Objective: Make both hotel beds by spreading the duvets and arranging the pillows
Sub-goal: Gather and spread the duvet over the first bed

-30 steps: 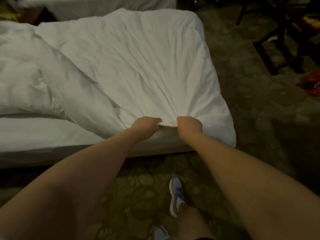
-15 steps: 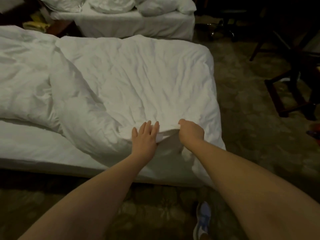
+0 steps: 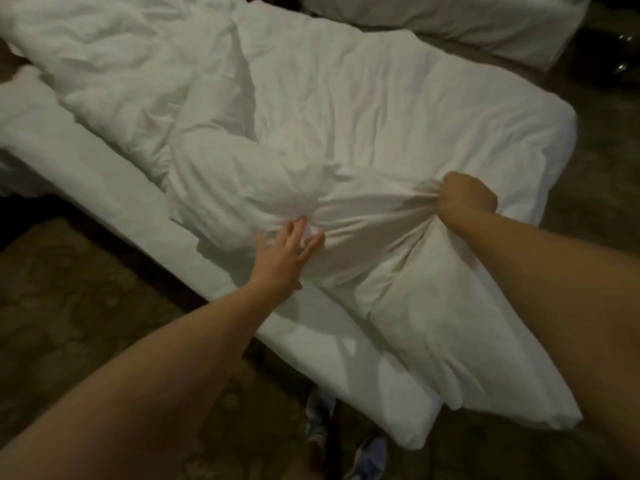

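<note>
Second bed [image 3: 450, 26] at 1 o'clock, dark patterned carpet [image 3: 69, 306] from 7 to 9, blue shoes [image 3: 370, 455] at 6. Duvet [image 3: 346, 116] lies crumpled across the near bed [image 3: 104, 188], with a thick roll at 10-11 and a corner hanging off the mattress edge at 5. White fabric, soft, heavily creased. Left hand [image 3: 284, 258] has fingers spread, flat on a fold near centre. Right hand [image 3: 467, 199] is fisted, gripping bunched duvet at 3.
</note>
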Available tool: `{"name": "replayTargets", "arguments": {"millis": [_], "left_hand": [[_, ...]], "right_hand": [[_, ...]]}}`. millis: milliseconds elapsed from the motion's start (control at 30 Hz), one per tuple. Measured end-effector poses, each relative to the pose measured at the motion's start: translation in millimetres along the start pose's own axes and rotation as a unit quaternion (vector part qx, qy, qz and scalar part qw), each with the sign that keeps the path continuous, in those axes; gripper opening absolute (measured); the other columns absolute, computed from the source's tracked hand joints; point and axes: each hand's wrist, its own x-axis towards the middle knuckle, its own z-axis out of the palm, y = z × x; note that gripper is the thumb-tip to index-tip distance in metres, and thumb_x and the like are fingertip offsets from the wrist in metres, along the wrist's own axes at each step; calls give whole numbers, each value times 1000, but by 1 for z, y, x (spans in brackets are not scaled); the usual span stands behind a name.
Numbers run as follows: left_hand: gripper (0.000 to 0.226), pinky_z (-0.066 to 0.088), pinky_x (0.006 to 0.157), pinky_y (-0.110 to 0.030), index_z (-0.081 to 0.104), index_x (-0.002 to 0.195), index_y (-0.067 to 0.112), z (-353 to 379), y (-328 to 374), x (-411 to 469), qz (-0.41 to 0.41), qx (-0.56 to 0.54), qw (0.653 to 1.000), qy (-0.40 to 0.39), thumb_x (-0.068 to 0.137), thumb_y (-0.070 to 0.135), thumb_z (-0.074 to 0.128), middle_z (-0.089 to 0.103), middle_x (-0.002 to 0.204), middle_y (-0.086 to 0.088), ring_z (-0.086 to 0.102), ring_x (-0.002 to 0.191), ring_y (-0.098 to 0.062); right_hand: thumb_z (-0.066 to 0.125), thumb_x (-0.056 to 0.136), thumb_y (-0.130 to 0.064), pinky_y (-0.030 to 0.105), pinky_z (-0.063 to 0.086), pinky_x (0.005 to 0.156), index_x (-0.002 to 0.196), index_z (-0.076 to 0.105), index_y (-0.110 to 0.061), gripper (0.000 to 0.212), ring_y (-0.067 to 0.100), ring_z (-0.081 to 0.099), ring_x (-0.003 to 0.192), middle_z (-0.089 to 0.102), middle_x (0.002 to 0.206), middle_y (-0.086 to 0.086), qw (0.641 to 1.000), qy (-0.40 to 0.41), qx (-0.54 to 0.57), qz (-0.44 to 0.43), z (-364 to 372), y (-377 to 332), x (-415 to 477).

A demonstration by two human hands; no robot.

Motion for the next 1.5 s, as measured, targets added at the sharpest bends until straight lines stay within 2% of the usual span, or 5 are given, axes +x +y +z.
{"name": "replayTargets", "arguments": {"millis": [400,667,1100,1267,1500], "left_hand": [[61,20,101,-71,-4,149,40,5,-6,109,62,79,995,-31,100,34,31,-5,159,-3,8,145,-19],[58,21,104,-66,0,152,26,23,-6,102,119,84,989,3,101,25,28,-2,159,-11,11,144,-26],[119,9,107,-66,-11,151,19,-15,-11,90,150,47,980,118,72,49,73,-6,157,-16,1,145,-33],[85,50,78,-52,30,138,13,-51,-7,116,122,13,978,171,66,11,76,49,133,-20,54,116,-35],[33,39,87,-31,58,120,14,-107,-23,132,114,-211,967,83,90,10,47,59,120,-15,54,112,-31]], "right_hand": [[58,86,-46,50,15,114,146,32,-17,71,31,27,140,29,152,12,943,-109,-36,-312,142,-48,-119],[85,54,-22,36,49,79,79,75,-14,28,27,64,89,69,94,8,938,-58,-163,-299,168,-43,-94],[37,95,-6,26,28,66,105,53,-2,19,21,46,82,53,92,10,956,93,277,-20,2,-30,-19],[42,95,-6,24,30,66,103,56,0,18,20,47,80,55,91,10,949,143,279,-44,-39,-27,-6],[44,94,-23,43,29,110,144,34,-21,51,29,37,133,38,147,10,998,-26,52,23,-9,-38,-22]]}}
